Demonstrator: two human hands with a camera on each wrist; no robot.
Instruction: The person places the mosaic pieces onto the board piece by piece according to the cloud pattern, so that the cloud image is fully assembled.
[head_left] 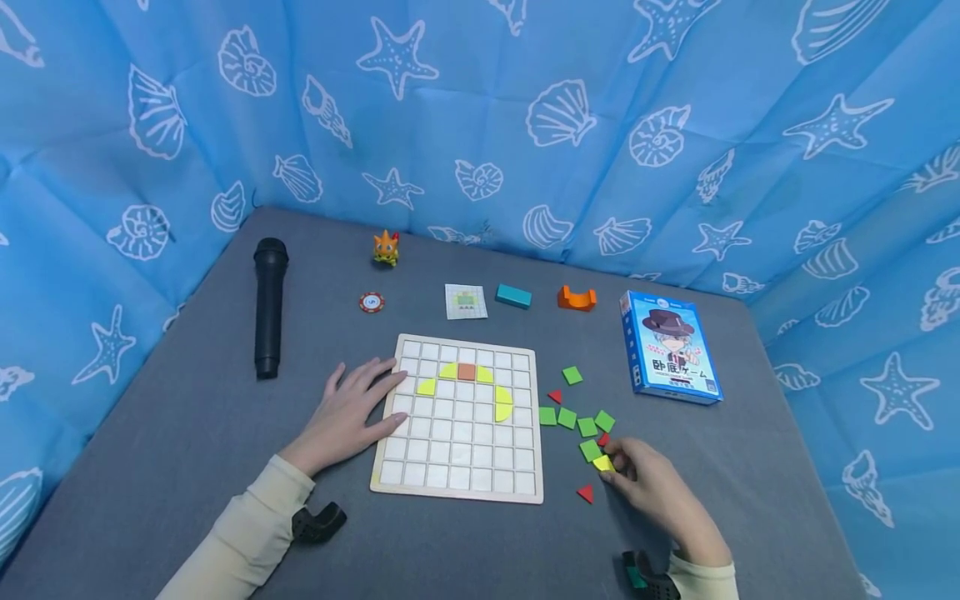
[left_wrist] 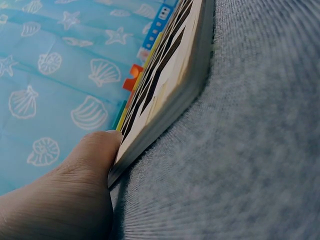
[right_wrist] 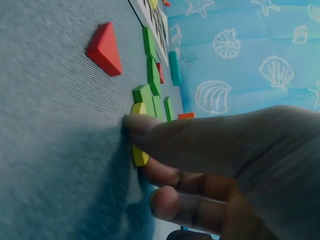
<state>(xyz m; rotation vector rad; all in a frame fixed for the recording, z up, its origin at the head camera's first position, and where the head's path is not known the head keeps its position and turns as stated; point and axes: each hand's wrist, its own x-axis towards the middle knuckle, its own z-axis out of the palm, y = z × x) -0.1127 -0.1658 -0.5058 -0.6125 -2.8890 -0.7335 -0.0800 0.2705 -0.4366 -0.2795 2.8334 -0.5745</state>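
Observation:
A white grid board (head_left: 452, 431) lies flat on the table. Several yellow pieces (head_left: 503, 403) and one orange-brown square (head_left: 467, 372) sit in its upper cells. My left hand (head_left: 348, 417) rests on the board's left edge, fingers spread over the rim; in the left wrist view the thumb is at its corner. Right of the board, my right hand (head_left: 652, 483) pinches a yellow piece (right_wrist: 140, 158) between thumb and fingers, low over the cloth. Green squares (head_left: 587, 427) lie close beside it, with a red triangle (head_left: 585, 494) nearer the front.
Behind the board are a pattern card (head_left: 466, 302), a teal block (head_left: 513, 296), an orange arch block (head_left: 577, 298), a poker chip (head_left: 371, 302) and a small orange figure (head_left: 386, 248). A black microphone (head_left: 269, 308) lies left, a blue game box (head_left: 670, 347) right. Blue curtain surrounds the table.

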